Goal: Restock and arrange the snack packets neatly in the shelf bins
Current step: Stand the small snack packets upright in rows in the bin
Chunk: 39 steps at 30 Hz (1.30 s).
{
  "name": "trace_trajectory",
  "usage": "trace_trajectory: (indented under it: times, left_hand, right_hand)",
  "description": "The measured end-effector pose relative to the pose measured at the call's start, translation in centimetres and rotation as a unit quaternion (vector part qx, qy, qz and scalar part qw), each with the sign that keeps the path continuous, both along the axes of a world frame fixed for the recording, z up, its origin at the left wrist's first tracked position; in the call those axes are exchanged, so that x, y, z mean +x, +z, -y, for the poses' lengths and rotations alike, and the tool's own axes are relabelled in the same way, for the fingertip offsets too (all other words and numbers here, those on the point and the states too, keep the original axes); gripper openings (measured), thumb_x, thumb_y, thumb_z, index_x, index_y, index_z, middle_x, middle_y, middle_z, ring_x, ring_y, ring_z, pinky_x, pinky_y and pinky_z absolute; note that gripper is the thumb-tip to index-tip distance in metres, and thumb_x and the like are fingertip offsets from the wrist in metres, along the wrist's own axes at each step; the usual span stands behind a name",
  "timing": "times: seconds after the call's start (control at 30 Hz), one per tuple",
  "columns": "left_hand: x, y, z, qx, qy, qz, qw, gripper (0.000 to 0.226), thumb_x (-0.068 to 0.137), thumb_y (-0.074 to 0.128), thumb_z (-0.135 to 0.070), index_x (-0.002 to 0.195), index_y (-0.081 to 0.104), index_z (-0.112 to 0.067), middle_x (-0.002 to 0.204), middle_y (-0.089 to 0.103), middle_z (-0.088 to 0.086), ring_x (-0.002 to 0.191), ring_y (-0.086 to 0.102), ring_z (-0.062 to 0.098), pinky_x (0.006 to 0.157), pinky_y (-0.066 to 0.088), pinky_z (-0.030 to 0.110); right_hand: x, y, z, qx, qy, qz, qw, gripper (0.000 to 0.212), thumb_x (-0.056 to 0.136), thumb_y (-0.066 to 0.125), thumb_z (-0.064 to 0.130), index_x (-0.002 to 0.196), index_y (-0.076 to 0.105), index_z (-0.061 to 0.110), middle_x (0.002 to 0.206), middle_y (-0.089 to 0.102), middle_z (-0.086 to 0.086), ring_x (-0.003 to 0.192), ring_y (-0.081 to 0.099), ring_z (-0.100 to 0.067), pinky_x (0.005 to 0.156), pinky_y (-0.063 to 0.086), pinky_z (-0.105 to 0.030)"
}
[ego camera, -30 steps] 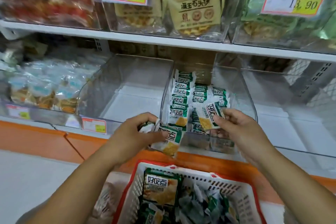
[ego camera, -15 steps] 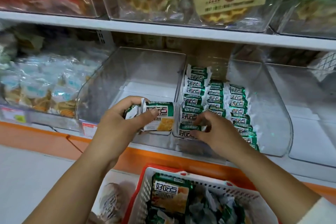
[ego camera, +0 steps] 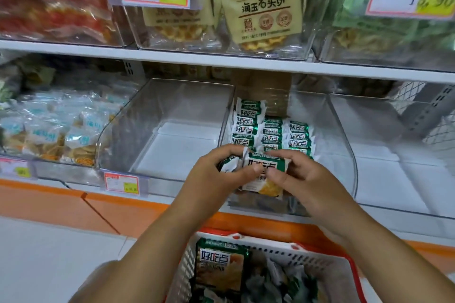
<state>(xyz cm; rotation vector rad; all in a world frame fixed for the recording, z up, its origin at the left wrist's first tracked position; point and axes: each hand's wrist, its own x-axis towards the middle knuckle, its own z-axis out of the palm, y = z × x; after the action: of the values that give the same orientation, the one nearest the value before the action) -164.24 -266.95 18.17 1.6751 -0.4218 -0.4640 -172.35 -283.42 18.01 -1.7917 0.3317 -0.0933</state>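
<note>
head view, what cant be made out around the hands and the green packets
- How many packets the left hand holds: its fingers cover them.
- Front ends of the packet rows in the clear bin: both hands, including the right hand, cover them.
- Small price tag: too small and blurred.
- Basket contents: cut off by the bottom edge.

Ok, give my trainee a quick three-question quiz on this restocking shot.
1. True or false: both the left hand and right hand grip the green snack packet.
2. How many rows of packets stand in the middle bin?
3. Where is the spare stock? A) white basket B) top shelf C) floor

Key: 1 true; 2 three; 3 A
</note>
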Motion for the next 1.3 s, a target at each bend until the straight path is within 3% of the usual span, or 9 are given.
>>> trace_trajectory:
  times: [0.13,0.23,0.3,0.4,0.57,0.77,0.93,1.17,1.3]
  left_hand:
    - [-0.5,0.3,1.3,0.013,-0.027,-0.018,0.999,0.038,0.071,0.081,-0.047,0.106,0.068,-0.041,0.124,0.061,-0.006,0.108,0.063,0.012,0.081,0.054,0.027]
    - [0.0,0.3,1.4,-0.038,-0.015,-0.067,0.997,0.064,0.053,0.047,-0.012,0.108,0.070,-0.034,0.140,0.047,0.005,0.122,0.051,0.019,0.093,0.045,0.037]
    - [0.3,0.7,1.1,-0.038,0.009,-0.066,0.997,0.067,0.057,0.045,-0.011,0.110,0.071,-0.042,0.127,0.056,0.008,0.116,0.053,0.020,0.096,0.042,0.041]
    - [1.2,0.7,-0.3,0.006,0.037,-0.013,0.999,0.061,0.080,0.057,-0.006,0.110,0.064,-0.059,0.088,0.059,0.007,0.077,0.052,0.025,0.077,0.046,0.041]
    - [3.9,-0.2,-0.6,-0.020,0.117,-0.012,0.993,0.071,0.079,0.081,-0.015,0.130,0.049,-0.052,0.127,0.055,-0.005,0.121,0.054,0.016,0.103,0.046,0.043]
    - [6.0,-0.9,-1.1,-0.037,0.108,0.004,0.993,0.040,0.080,0.077,-0.016,0.117,0.068,-0.028,0.102,0.075,-0.001,0.099,0.069,0.021,0.086,0.048,0.033]
    - [6.7,-1.2,-1.0,-0.066,0.124,-0.015,0.990,0.037,0.081,0.075,-0.014,0.112,0.069,-0.033,0.100,0.075,0.009,0.100,0.069,0.033,0.103,0.047,0.051]
    - [6.6,-1.4,-0.6,-0.090,0.120,-0.042,0.988,0.038,0.081,0.073,-0.004,0.113,0.069,-0.025,0.103,0.075,0.004,0.096,0.072,0.028,0.095,0.055,0.044]
    - [6.4,-1.0,-0.4,-0.108,0.106,-0.060,0.987,0.036,0.083,0.070,0.001,0.113,0.067,-0.021,0.101,0.076,0.003,0.092,0.074,0.025,0.085,0.058,0.038]
  right_hand:
    - [-0.4,-0.1,1.4,0.023,-0.054,0.016,0.998,0.022,0.087,0.067,0.027,0.107,0.062,0.036,0.092,0.074,0.000,0.092,0.067,-0.029,0.072,0.053,-0.034]
    - [-0.5,-0.4,2.3,0.026,-0.074,0.016,0.997,0.029,0.087,0.068,0.031,0.112,0.059,0.041,0.091,0.074,0.000,0.090,0.069,-0.022,0.073,0.052,-0.033]
    - [-0.3,-0.9,3.0,0.024,-0.096,0.017,0.995,0.029,0.082,0.071,0.037,0.109,0.062,0.044,0.097,0.068,-0.013,0.089,0.068,-0.023,0.074,0.049,-0.031]
    - [0.7,-1.6,4.1,0.031,-0.136,0.017,0.990,0.029,0.079,0.074,0.036,0.107,0.064,0.040,0.086,0.059,-0.017,0.082,0.066,-0.024,0.074,0.048,-0.034]
    - [7.6,-2.9,7.9,-0.092,-0.215,0.034,0.972,0.020,0.085,0.072,0.030,0.094,0.055,0.026,0.090,0.062,0.003,0.082,0.061,-0.017,0.070,0.047,-0.032]
    - [16.3,-4.0,12.1,-0.247,-0.259,0.024,0.934,0.039,0.086,0.071,0.031,0.117,0.061,0.010,0.090,0.061,-0.004,0.080,0.061,-0.022,0.064,0.045,-0.025]
    - [19.5,-6.0,13.6,-0.185,-0.220,-0.028,0.957,0.043,0.085,0.073,0.031,0.119,0.056,0.012,0.115,0.063,-0.010,0.103,0.063,-0.029,0.094,0.050,-0.043]
    - [21.1,-8.0,13.6,-0.161,-0.251,-0.047,0.953,0.060,0.077,0.079,0.032,0.108,0.030,0.017,0.114,0.064,-0.016,0.101,0.064,-0.029,0.085,0.053,-0.037]
    - [18.8,-5.9,11.4,-0.187,-0.298,0.025,0.936,0.057,0.077,0.078,0.033,0.119,0.043,0.015,0.109,0.061,-0.012,0.100,0.062,-0.030,0.083,0.052,-0.035]
